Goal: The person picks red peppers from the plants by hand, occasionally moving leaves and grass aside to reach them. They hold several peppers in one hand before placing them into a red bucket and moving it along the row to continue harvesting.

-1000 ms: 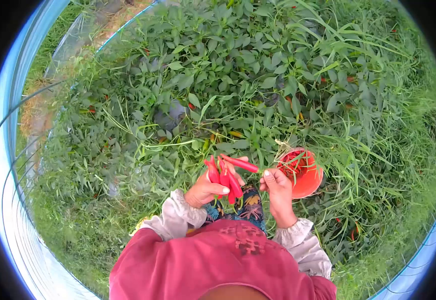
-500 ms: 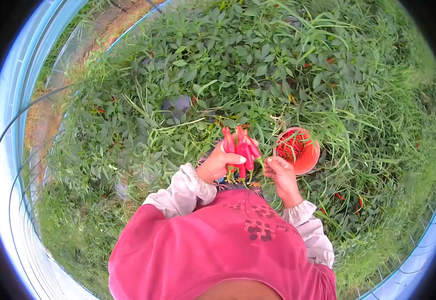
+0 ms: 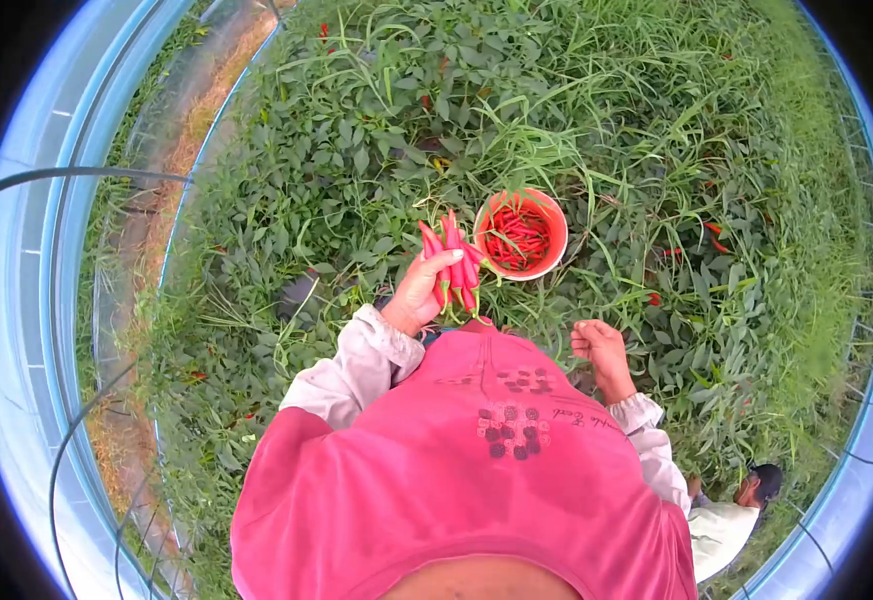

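Observation:
My left hand [image 3: 422, 287] is closed around a bunch of red chili peppers [image 3: 453, 262], tips pointing away from me and green stems towards my body. The thumb presses across the peppers. Just beyond and to the right of the bunch stands a red bucket [image 3: 562, 240] with many red chilies [image 3: 516, 238] inside. My right hand [image 3: 601, 352] is apart from the bunch, off to the right of my body, above the leaves. Its fingers are curled in, and the inside of the grip is hidden.
Dense pepper plants [image 3: 356, 140] and long grass [image 3: 526, 140] surround me, with red chilies [image 3: 718, 240] hanging among the leaves. At the lower right is another person [image 3: 724, 530] in a pale top and dark cap. A bare strip of ground [image 3: 191, 130] runs along the left.
My right hand has drawn away from the bunch to the right. My left hand still holds the chilies, and the view has turned, bringing the bucket nearer the middle and another person into sight.

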Tool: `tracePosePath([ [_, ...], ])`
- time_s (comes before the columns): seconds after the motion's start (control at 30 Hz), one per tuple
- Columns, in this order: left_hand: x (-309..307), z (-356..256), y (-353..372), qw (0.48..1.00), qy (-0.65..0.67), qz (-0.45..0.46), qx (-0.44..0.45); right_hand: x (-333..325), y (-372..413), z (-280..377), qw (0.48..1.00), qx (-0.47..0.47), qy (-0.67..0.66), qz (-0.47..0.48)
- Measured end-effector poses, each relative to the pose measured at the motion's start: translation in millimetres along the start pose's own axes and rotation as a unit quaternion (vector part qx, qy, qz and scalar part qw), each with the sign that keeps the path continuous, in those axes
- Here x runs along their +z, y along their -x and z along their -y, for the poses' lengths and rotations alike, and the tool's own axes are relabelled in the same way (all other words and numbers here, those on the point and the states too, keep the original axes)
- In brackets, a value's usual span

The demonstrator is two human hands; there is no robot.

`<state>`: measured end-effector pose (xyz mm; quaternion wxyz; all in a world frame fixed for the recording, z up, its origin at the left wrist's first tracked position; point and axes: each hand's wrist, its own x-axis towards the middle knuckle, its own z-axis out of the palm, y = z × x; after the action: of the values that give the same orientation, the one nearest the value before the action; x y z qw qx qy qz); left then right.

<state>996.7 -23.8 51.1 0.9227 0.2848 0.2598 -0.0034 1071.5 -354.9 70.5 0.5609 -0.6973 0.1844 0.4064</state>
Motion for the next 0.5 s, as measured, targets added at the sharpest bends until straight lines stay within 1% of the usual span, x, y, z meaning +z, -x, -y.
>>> tracePosePath([
  [0.07,29,6,-24,0.998,-0.031,0.001,-0.058,-16,5,-21,0.998,-0.006,-0.050,-0.022],
  [0.2,43,34,-97,0.989,-0.038,0.007,-0.142,-22,23,-60,0.987,0.010,-0.148,-0.066],
  [0.23,58,33,-104,0.990,-0.062,-0.014,-0.125,-22,25,-71,0.985,0.013,-0.156,-0.071],
  [0.27,52,40,-120,0.988,-0.101,0.018,-0.118,-22,27,-82,0.984,0.016,-0.163,-0.076],
  [0.33,69,37,-130,0.964,-0.199,-0.064,-0.165,-23,30,-101,0.979,0.022,-0.186,-0.084],
  [0.37,61,46,-141,0.967,-0.206,-0.047,-0.140,-24,31,-109,0.977,0.027,-0.196,-0.084],
  [0.4,62,45,-141,0.965,-0.213,-0.042,-0.147,-23,34,-114,0.975,0.032,-0.204,-0.083],
  [0.47,62,37,-138,0.945,-0.286,-0.002,-0.156,-23,37,-118,0.971,0.036,-0.214,-0.099],
  [0.5,41,44,-144,0.945,-0.297,-0.023,-0.137,-23,37,-119,0.970,0.039,-0.214,-0.109],
])
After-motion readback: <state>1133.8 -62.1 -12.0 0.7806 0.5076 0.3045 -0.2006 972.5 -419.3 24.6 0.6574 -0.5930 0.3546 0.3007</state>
